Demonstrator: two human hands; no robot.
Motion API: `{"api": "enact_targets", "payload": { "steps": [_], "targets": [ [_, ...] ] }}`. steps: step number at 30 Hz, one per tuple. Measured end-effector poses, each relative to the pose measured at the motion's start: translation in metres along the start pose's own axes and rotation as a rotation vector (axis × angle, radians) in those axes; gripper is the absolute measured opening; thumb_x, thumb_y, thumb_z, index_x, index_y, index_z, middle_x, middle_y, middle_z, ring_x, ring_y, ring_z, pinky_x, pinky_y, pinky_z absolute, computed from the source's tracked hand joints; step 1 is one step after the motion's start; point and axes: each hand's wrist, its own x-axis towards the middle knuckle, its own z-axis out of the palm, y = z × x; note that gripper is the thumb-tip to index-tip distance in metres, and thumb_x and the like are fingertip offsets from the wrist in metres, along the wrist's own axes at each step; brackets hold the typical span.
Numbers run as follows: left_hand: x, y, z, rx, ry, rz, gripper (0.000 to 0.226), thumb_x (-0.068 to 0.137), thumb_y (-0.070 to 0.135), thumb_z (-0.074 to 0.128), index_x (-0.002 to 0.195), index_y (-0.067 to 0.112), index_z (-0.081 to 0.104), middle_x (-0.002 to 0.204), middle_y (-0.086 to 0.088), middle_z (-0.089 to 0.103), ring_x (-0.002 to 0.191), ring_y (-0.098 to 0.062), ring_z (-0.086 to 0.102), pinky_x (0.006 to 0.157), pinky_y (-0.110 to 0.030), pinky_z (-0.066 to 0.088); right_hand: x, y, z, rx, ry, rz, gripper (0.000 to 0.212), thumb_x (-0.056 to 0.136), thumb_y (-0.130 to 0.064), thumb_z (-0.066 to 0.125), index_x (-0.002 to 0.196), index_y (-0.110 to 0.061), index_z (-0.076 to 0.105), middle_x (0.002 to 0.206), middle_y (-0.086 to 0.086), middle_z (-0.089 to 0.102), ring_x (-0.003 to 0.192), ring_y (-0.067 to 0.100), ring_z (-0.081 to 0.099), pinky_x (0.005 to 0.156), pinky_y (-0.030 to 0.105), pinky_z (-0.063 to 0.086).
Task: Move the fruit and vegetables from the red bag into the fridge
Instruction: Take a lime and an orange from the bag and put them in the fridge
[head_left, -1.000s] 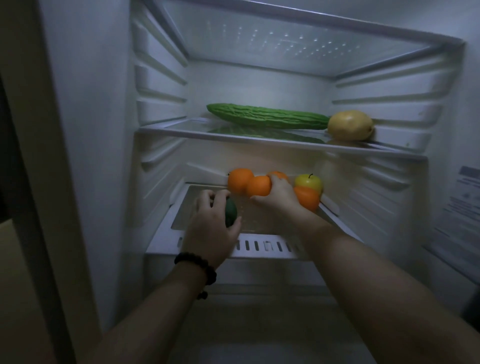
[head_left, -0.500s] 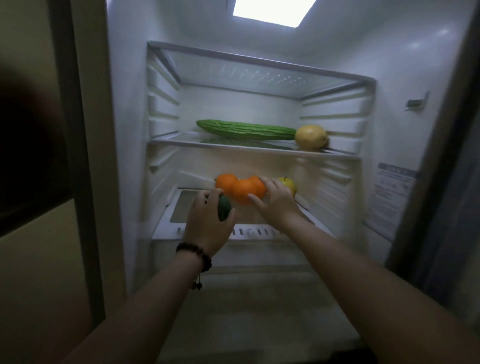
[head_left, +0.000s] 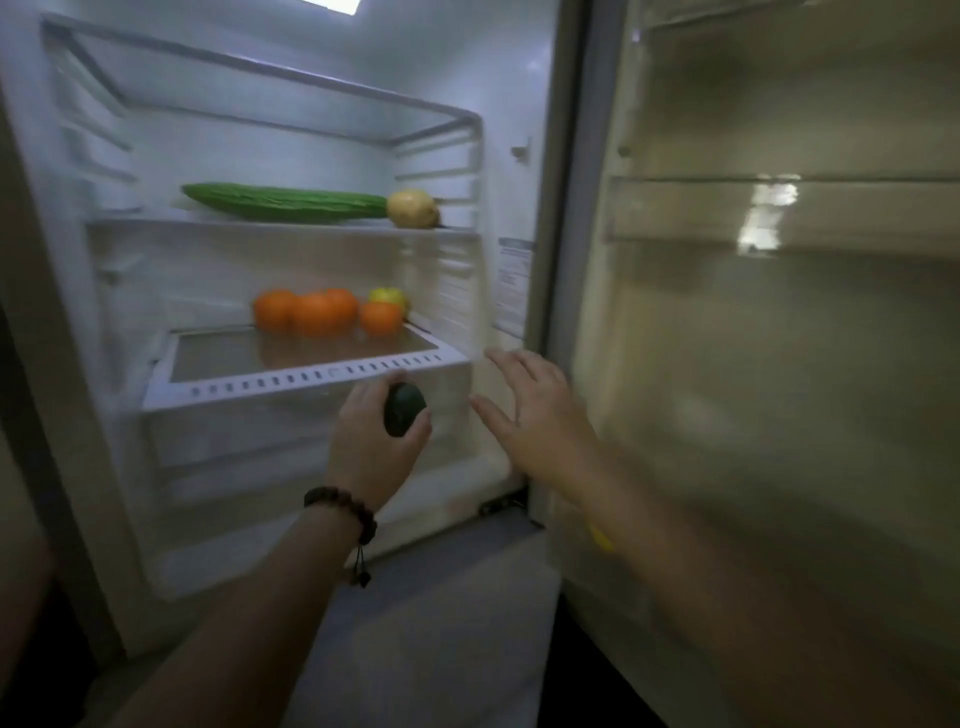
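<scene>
The fridge stands open in front of me. A long green bitter gourd (head_left: 283, 201) and a yellow lemon (head_left: 413, 209) lie on the upper glass shelf (head_left: 156, 222). On the lower shelf (head_left: 311, 375) sit several oranges (head_left: 314, 310) and a yellow-green apple (head_left: 388, 296). My left hand (head_left: 376, 447) is in front of the lower shelf's edge, shut on a dark green avocado (head_left: 404, 409). My right hand (head_left: 537, 413) is open with fingers spread, empty, near the fridge's right wall. The red bag is out of view.
The open fridge door (head_left: 779, 364) fills the right side, with see-through door shelves (head_left: 779, 213). A drawer (head_left: 249, 447) sits under the lower shelf. A label (head_left: 514, 286) is stuck on the inner right wall.
Both hands have drawn back out of the fridge. My right hand has let go of the oranges, which now rest on the lower shelf. The view has swung right, showing the door.
</scene>
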Motion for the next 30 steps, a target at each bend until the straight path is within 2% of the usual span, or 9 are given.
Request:
{"api": "enact_targets", "payload": {
  "steps": [3, 6, 10, 13, 16, 18, 20, 24, 30],
  "targets": [
    [-0.023, 0.035, 0.022, -0.124, -0.120, -0.032, 0.046, 0.082, 0.029, 0.068, 0.122, 0.018, 0.050, 0.111, 0.005, 0.054, 0.098, -0.008, 0.054, 0.084, -0.024, 0.048, -0.056, 0.027, -0.039, -0.112, 0.005, 0.055, 0.057, 0.091, -0.050, 0.047, 0.141, -0.024, 0.039, 0.141, 0.004, 0.042, 0.130, 0.022, 0.035, 0.107, 0.032, 0.028],
    [-0.037, 0.068, 0.043, -0.268, -0.301, -0.054, 0.039, 0.083, 0.031, 0.067, 0.116, 0.020, 0.051, 0.105, 0.006, 0.056, 0.091, -0.005, 0.056, 0.071, -0.014, 0.045, -0.114, 0.059, -0.072, -0.275, 0.030, 0.068, 0.056, 0.088, -0.051, 0.043, 0.129, -0.015, 0.053, 0.130, 0.014, 0.053, 0.120, 0.032, 0.047, 0.102, 0.039, 0.040],
    [-0.046, 0.103, 0.067, -0.320, -0.528, 0.006, 0.033, 0.083, 0.034, 0.066, 0.112, 0.024, 0.054, 0.104, 0.007, 0.059, 0.091, -0.004, 0.057, 0.070, -0.012, 0.044, -0.184, 0.091, -0.108, -0.512, -0.061, 0.121, 0.053, 0.088, -0.054, 0.038, 0.125, -0.020, 0.055, 0.131, 0.011, 0.054, 0.117, 0.033, 0.052, 0.095, 0.044, 0.046],
    [-0.048, 0.125, 0.079, -0.352, -0.625, 0.026, 0.036, 0.081, 0.037, 0.067, 0.114, 0.029, 0.055, 0.108, 0.008, 0.059, 0.093, -0.008, 0.060, 0.079, -0.021, 0.051, -0.213, 0.099, -0.126, -0.612, -0.029, 0.081, 0.047, 0.088, -0.050, 0.037, 0.122, -0.023, 0.056, 0.126, 0.008, 0.058, 0.109, 0.030, 0.059, 0.084, 0.041, 0.051],
    [-0.049, 0.145, 0.090, -0.295, -0.674, 0.090, 0.041, 0.083, 0.033, 0.065, 0.122, 0.025, 0.054, 0.112, 0.009, 0.058, 0.095, -0.006, 0.057, 0.080, -0.019, 0.048, -0.235, 0.109, -0.136, -0.672, 0.002, 0.032, 0.036, 0.089, -0.043, 0.039, 0.110, -0.024, 0.061, 0.111, 0.006, 0.064, 0.092, 0.026, 0.064, 0.069, 0.034, 0.052],
    [-0.047, 0.156, 0.100, -0.244, -0.744, 0.130, 0.044, 0.085, 0.030, 0.064, 0.126, 0.024, 0.052, 0.114, 0.009, 0.056, 0.097, -0.003, 0.054, 0.078, -0.013, 0.042, -0.248, 0.115, -0.138, -0.693, 0.017, -0.001, 0.018, 0.088, -0.034, 0.052, 0.098, -0.023, 0.062, 0.087, 0.001, 0.063, 0.071, 0.020, 0.060, 0.053, 0.026, 0.044],
    [-0.045, 0.164, 0.114, -0.223, -0.868, 0.112, 0.046, 0.084, 0.026, 0.066, 0.127, 0.026, 0.049, 0.120, 0.008, 0.056, 0.100, -0.004, 0.053, 0.082, -0.015, 0.043, -0.255, 0.116, -0.137, -0.701, 0.013, -0.020, 0.011, 0.086, -0.027, 0.060, 0.095, -0.021, 0.062, 0.071, -0.003, 0.056, 0.056, 0.016, 0.052, 0.042, 0.025, 0.037],
    [-0.043, 0.180, 0.147, -0.142, -1.072, 0.165, 0.039, 0.082, 0.021, 0.069, 0.116, 0.032, 0.055, 0.118, 0.009, 0.057, 0.103, -0.008, 0.056, 0.094, -0.032, 0.048, -0.254, 0.118, -0.137, -0.674, 0.011, 0.038, 0.024, 0.093, -0.035, 0.037, 0.099, -0.024, 0.058, 0.068, -0.006, 0.053, 0.052, 0.013, 0.048, 0.035, 0.026, 0.038],
    [-0.046, 0.196, 0.185, -0.031, -1.268, 0.363, 0.037, 0.080, 0.018, 0.070, 0.114, 0.027, 0.058, 0.113, 0.007, 0.059, 0.101, -0.013, 0.058, 0.091, -0.033, 0.050, -0.255, 0.126, -0.138, -0.722, -0.003, 0.034, 0.025, 0.095, -0.034, 0.036, 0.098, -0.023, 0.059, 0.069, -0.005, 0.056, 0.051, 0.015, 0.049, 0.039, 0.027, 0.038]
  ]
}}
